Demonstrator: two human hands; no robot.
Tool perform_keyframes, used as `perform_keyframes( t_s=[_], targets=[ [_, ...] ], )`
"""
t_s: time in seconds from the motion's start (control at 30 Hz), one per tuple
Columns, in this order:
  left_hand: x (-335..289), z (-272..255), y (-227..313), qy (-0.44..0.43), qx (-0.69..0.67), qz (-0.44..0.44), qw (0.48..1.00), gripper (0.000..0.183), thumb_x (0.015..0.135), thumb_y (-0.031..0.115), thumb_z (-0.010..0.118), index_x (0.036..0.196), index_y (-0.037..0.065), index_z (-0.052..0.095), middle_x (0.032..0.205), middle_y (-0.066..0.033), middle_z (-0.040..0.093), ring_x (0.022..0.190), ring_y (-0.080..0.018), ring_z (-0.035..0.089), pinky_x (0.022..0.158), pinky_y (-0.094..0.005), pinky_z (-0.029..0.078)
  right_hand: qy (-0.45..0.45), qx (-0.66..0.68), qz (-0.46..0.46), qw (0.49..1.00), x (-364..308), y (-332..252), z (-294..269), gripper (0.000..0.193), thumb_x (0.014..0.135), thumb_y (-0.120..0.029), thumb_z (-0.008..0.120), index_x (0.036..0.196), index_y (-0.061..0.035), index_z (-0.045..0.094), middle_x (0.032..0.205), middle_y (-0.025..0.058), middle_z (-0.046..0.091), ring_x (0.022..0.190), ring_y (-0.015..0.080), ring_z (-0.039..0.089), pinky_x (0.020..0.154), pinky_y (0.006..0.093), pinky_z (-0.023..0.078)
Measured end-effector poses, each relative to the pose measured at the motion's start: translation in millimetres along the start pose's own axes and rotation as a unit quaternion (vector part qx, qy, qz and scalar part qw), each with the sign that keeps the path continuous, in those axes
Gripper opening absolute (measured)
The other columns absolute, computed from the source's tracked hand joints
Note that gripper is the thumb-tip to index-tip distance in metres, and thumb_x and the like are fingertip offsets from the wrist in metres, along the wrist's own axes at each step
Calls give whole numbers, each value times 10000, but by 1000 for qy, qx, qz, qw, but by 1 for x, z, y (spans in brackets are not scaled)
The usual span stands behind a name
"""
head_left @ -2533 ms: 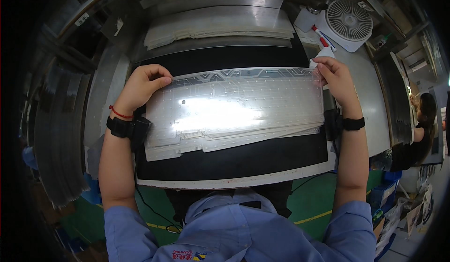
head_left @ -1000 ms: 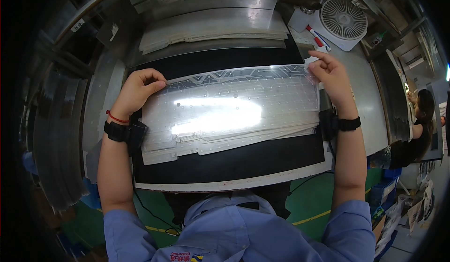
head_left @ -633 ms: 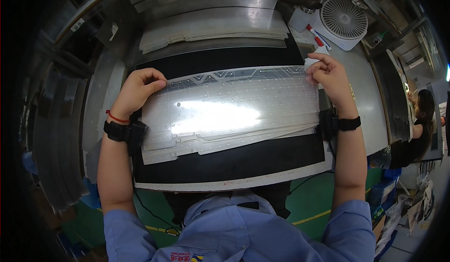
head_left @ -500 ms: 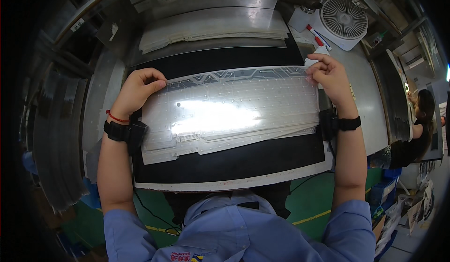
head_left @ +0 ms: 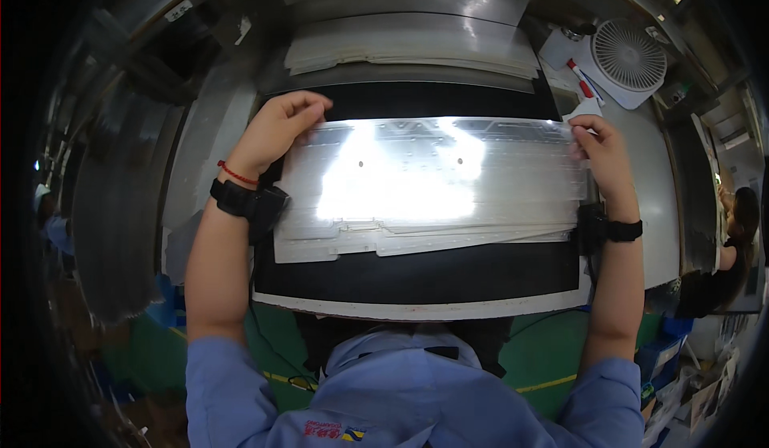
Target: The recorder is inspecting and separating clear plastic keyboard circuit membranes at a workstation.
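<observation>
A stack of thin, see-through plastic circuit films (head_left: 481, 195) lies in front of me, with strong glare across its top sheet. Several lower sheets stick out unevenly along the near side, which has stepped notches. My left hand (head_left: 288, 127) is closed at the far left corner of the top sheet, thumb and fingers pinched together. At the far right corner, my right hand (head_left: 602, 147) pinches the sheet's edge between thumb and curled fingers. Its fingertips are slightly blurred. Two small dark dots show on the film's surface.
Beneath the films is a black mat (head_left: 424, 280) on the bench. Behind it stands another stack of pale sheets (head_left: 408, 43). At the far right are a white fan (head_left: 629, 55) and a red marker (head_left: 581, 79). Large sheet stacks (head_left: 120, 199) flank the left side; another person (head_left: 733, 240) sits at right.
The whole view has shifted, moving the bench rightward in the picture. My left hand has moved slightly away from me and rightward. Glare on the film has spread, and a second dark dot shows.
</observation>
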State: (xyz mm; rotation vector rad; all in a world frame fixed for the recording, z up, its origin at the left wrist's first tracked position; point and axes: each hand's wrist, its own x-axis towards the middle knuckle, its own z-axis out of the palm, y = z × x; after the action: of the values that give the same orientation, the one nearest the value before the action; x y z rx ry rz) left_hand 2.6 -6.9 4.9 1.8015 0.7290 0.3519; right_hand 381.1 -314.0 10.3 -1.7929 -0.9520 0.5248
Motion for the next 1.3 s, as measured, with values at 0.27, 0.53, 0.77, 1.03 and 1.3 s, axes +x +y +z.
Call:
perform_keyframes(
  t_s=[0.27,0.53,0.77,1.03,1.3],
  targets=[
    [7,-3,-14,-50,-138,-46,988,333,1011,245,483,1233,13,571,1015,-25,657,907,-98,622,811,-257,501,106,62,16,992,8,13,-8,161,954,-72,552,1066,-16,654,822,20,628,659,85,590,624,219,496],
    [9,-6,-13,2,-164,-33,986,266,1007,214,500,1182,32,585,893,24,598,668,-35,518,580,-165,409,107,108,22,988,6,8,-7,230,994,-137,504,1143,-21,636,889,-8,614,735,79,592,647,212,493],
    [18,-26,-32,68,-272,21,960,294,1001,219,520,1223,27,543,1063,-36,636,786,-60,602,677,-168,493,95,42,23,994,4,2,-6,244,951,-118,567,1166,-20,628,941,12,631,758,78,587,679,210,476],
    [15,-21,-23,143,-297,4,944,288,989,235,551,1200,40,559,1150,-83,631,1007,-145,601,859,-258,502,-77,-181,-88,977,-9,-10,3,414,781,-159,759,1172,-77,651,1091,73,626,1031,190,571,892,315,457],
    [13,-18,-19,79,-257,-2,963,294,1018,254,476,1164,20,580,1102,-82,647,934,-129,620,824,-254,507,-130,-211,-139,959,-7,-6,7,275,781,-93,733,1049,-56,684,1064,59,612,1008,211,561,896,323,432]
  ],
)
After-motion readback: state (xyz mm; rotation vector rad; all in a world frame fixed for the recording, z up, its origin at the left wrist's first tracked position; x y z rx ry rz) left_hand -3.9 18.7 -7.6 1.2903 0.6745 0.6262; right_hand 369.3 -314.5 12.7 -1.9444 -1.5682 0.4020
